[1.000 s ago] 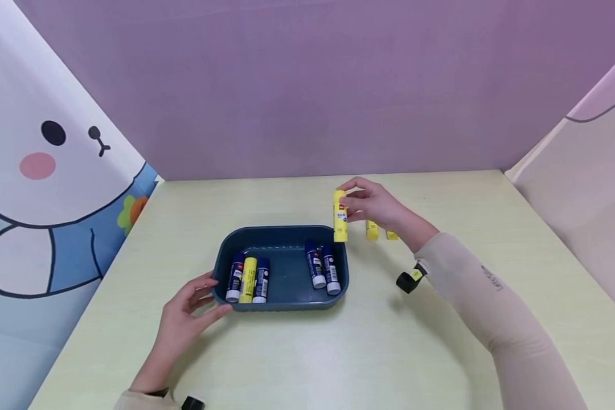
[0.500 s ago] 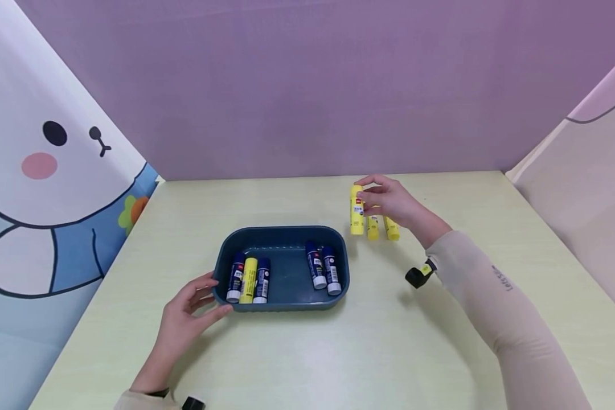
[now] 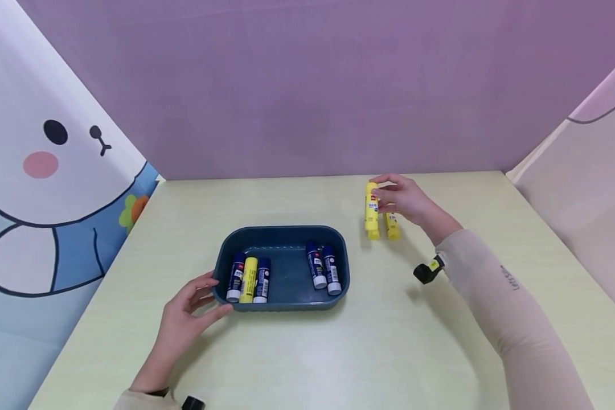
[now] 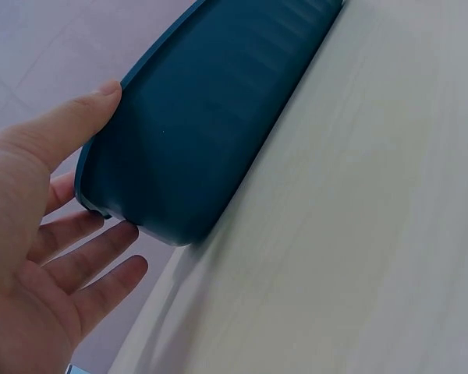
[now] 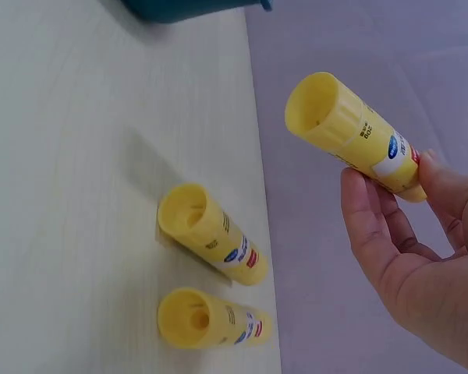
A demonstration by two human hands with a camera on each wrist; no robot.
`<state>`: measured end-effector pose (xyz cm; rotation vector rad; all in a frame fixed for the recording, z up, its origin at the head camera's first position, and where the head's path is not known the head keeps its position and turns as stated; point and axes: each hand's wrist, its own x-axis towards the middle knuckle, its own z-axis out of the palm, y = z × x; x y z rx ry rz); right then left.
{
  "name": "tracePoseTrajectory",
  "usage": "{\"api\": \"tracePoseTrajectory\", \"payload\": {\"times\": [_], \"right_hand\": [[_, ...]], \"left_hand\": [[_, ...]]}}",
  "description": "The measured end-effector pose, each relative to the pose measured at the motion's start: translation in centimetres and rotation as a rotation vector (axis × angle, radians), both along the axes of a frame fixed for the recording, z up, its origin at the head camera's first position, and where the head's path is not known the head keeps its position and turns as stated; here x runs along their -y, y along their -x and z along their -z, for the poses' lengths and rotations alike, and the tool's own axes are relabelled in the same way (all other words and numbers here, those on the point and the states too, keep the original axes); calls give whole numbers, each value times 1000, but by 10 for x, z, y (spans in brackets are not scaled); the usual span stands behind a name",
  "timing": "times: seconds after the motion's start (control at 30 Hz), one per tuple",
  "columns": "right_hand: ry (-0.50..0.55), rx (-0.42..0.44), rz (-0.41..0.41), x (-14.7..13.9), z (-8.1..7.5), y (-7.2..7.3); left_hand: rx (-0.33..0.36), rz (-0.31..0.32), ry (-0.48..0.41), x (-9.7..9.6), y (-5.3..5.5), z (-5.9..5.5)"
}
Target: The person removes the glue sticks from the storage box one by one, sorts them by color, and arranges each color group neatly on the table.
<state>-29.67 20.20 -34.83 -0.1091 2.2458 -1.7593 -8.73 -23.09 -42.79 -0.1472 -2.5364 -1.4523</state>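
Head view: pale wood-grained tabletop [image 3: 307,359] with round-cornered dark-blue plastic tray [image 3: 288,270] on it. Left hand [image 3: 183,316] around the tray's near left corner. Well apart, right hand [image 3: 405,200] clamped on a yellow cylindrical plastic stick [image 5: 374,144], in the air right of the tray. Below, two matching sticks [image 5: 218,238] on the tabletop. Inside the tray, four navy-and-white sticks [image 3: 315,266], one yellow stick [image 3: 248,280] among them.

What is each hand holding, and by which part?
The right hand pinches a yellow glue stick near the end opposite its hollow one. The left hand grips the dark blue tray at its near left corner.
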Motion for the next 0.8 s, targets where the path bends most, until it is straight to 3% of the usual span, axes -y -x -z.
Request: {"api": "tracePoseTrajectory", "payload": {"times": [0.8], "right_hand": [[-7, 6, 95, -39, 15, 11]], "left_hand": [[-3, -5, -5, 2, -2, 0]]}}
